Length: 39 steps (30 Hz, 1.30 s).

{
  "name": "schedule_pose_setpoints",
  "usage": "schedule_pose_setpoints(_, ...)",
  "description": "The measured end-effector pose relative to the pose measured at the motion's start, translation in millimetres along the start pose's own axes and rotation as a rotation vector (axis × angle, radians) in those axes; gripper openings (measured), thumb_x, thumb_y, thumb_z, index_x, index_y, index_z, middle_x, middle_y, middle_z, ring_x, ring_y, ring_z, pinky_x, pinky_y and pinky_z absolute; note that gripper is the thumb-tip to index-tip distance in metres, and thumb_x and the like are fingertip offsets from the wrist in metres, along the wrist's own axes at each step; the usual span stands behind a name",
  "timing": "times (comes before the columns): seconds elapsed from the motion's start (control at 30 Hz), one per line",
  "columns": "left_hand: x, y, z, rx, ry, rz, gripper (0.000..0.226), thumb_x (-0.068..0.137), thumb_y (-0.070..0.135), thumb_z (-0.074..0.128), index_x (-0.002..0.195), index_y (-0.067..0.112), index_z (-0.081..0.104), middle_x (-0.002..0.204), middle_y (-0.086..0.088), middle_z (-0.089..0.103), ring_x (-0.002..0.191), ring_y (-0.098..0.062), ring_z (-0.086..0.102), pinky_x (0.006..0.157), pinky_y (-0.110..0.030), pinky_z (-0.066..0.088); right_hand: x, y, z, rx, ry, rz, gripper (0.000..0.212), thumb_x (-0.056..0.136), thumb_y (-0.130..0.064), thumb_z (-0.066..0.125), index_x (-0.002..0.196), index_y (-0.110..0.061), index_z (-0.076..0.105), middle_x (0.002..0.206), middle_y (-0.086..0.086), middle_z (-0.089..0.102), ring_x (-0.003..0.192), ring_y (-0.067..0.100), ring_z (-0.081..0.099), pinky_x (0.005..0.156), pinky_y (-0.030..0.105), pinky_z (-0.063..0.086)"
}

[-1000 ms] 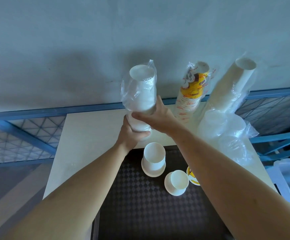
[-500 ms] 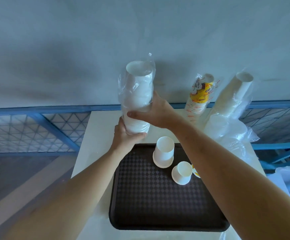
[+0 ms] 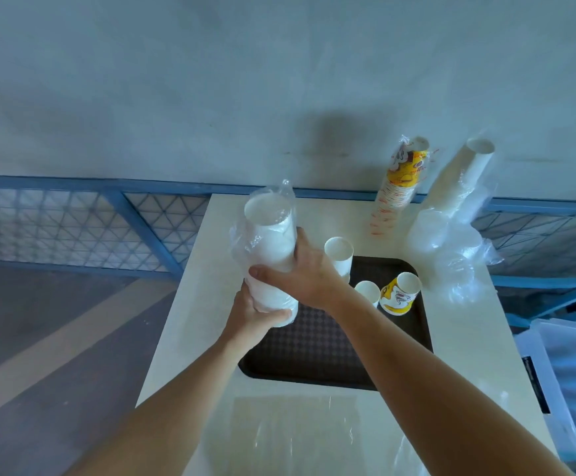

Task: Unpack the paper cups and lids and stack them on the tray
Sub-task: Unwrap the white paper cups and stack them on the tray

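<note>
Nearest, a clear plastic wrapper (image 3: 293,431) lies flat on the near end of the white table (image 3: 190,304). Beyond it sits the dark brown tray (image 3: 314,355), with a textured floor.

My left hand (image 3: 249,314) is curled round the bare lower end of the stack of white lids (image 3: 269,242), fingers wrapped under and around it. My right hand (image 3: 309,273) grips the same stack just above, thumb across the front, fingers round the back, at the lower edge of the clear sleeve that covers the upper part. The stack is in the air above the tray's far-left corner and leans slightly left. Both grips are closed on it.

On the far half of the tray are three upright cups:
- a tall white cup (image 3: 340,254), partly behind my right hand
- a small white cup (image 3: 367,292)
- a yellow printed cup (image 3: 400,293), just beside the small one

Right of the tray, crumpled clear bags (image 3: 451,255) sit on the table, their contents unclear. At the far edge, a sleeve of printed cups (image 3: 403,180) and a sleeve of white cups (image 3: 462,180) lean against the grey wall (image 3: 211,97). A blue railing (image 3: 135,214) runs behind the table.
</note>
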State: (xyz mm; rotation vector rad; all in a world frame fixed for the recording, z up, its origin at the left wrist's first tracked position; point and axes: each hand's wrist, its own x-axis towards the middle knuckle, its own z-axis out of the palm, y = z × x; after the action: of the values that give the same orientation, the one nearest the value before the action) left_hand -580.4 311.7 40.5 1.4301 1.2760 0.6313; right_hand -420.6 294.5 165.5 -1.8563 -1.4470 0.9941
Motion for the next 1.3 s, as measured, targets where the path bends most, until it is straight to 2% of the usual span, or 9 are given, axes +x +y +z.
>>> schedule_pose_setpoints(0.13,-14.9,-16.4,8.5,-0.008,0.017,-0.019,0.078,0.068,-0.010,0.088,0.132,0.022,0.057,0.119,0.004,0.072,0.111,0.000,0.067,0.084,-0.013,0.054,-14.7,12.9,19.2,0.057,0.001,0.038,0.077,0.073,-0.065,0.082,0.126,-0.026,0.043,0.113,-0.009,0.060,0.103,0.017,0.062,0.087,0.037,0.052)
schedule_pose_setpoints(0.37,-31.0,-33.4,0.4,0.136,-0.026,-0.107,0.080,0.063,0.016,0.097,0.128,0.034,0.055,0.120,0.013,0.068,0.110,0.003,0.063,0.082,-0.006,0.046,-32.1,27.5,37.3,0.076,-0.032,0.036,0.080,0.074,-0.052,0.087,0.134,-0.022,0.044,0.118,-0.011,0.058,0.113,0.015,0.059,0.097,0.037,0.052)
schedule_pose_setpoints(0.6,-41.5,-13.5,-22.6,0.152,-0.107,-0.034,0.076,0.061,0.027,0.101,0.126,0.030,0.062,0.120,0.009,0.073,0.116,-0.006,0.068,0.104,-0.039,0.055,-45.1,13.5,33.6,0.073,0.027,-0.169,0.103,0.069,-0.055,0.088,0.151,-0.027,0.033,0.139,-0.014,0.049,0.132,0.012,0.049,0.109,0.036,0.046)
schedule_pose_setpoints(0.7,-52.3,15.4,-30.6,0.047,-0.023,0.062,0.086,0.065,0.018,0.098,0.140,0.022,0.054,0.132,0.006,0.067,0.128,-0.007,0.063,0.098,-0.021,0.054,-53.4,4.3,26.7,0.126,0.024,-0.234,0.111,0.072,-0.059,0.086,0.158,-0.033,0.022,0.154,-0.014,0.041,0.138,0.006,0.041,0.110,0.021,0.037)
schedule_pose_setpoints(0.8,-61.9,50.2,-37.8,0.028,0.083,0.235,0.104,0.076,0.004,0.092,0.157,0.028,0.032,0.145,0.034,0.040,0.127,0.028,0.041,0.095,0.003,0.037,-55.2,-2.2,23.3,0.109,0.056,-0.254,0.092,0.081,-0.057,0.081,0.156,-0.033,0.032,0.150,-0.011,0.046,0.130,0.003,0.044,0.107,0.019,0.040)
schedule_pose_setpoints(1.0,-70.0,83.3,-47.1,0.067,0.059,0.338,0.083,0.087,0.052,0.079,0.158,0.040,0.037,0.151,0.035,0.046,0.142,0.008,0.043,0.116,-0.022,0.039,-51.7,-7.2,24.1,0.140,0.259,-0.318,0.049,0.088,-0.043,0.077,0.135,-0.032,0.067,0.132,-0.010,0.062,0.118,0.004,0.061,0.101,0.035,0.055)
schedule_pose_setpoints(1.1,-74.7,90.8,-54.9,0.091,-0.015,0.347,0.072,0.099,0.035,0.070,0.161,0.042,0.035,0.156,0.030,0.045,0.147,0.006,0.039,0.121,-0.029,0.033,-51.6,-10.8,23.3,0.132,0.269,-0.299,0.024,0.093,-0.035,0.074,0.116,-0.034,0.078,0.130,-0.010,0.065,0.112,0.002,0.062,0.096,0.021,0.053)
schedule_pose_setpoints(1.2,-79.4,97.6,-64.0,0.118,-0.027,0.347,0.069,0.101,0.022,0.062,0.162,0.036,0.034,0.159,0.029,0.040,0.146,0.012,0.035,0.117,-0.013,0.032,-50.3,-16.2,20.2,0.130,0.287,-0.212,0.015,0.095,-0.033,0.074,0.105,-0.028,0.082,0.126,-0.010,0.064,0.104,0.002,0.060,0.083,0.000,0.039)
schedule_pose_setpoints(1.3,-82.0,105.1,-71.0,0.137,0.017,0.367,0.063,0.103,0.015,0.066,0.159,0.033,0.043,0.154,0.021,0.051,0.139,0.004,0.048,0.107,-0.010,0.043,-49.5,-24.4,17.8,0.134,0.362,-0.233,0.012,0.094,-0.027,0.076,0.100,-0.021,0.084,0.117,-0.006,0.058,0.099,0.012,0.061,0.084,0.014,0.048)
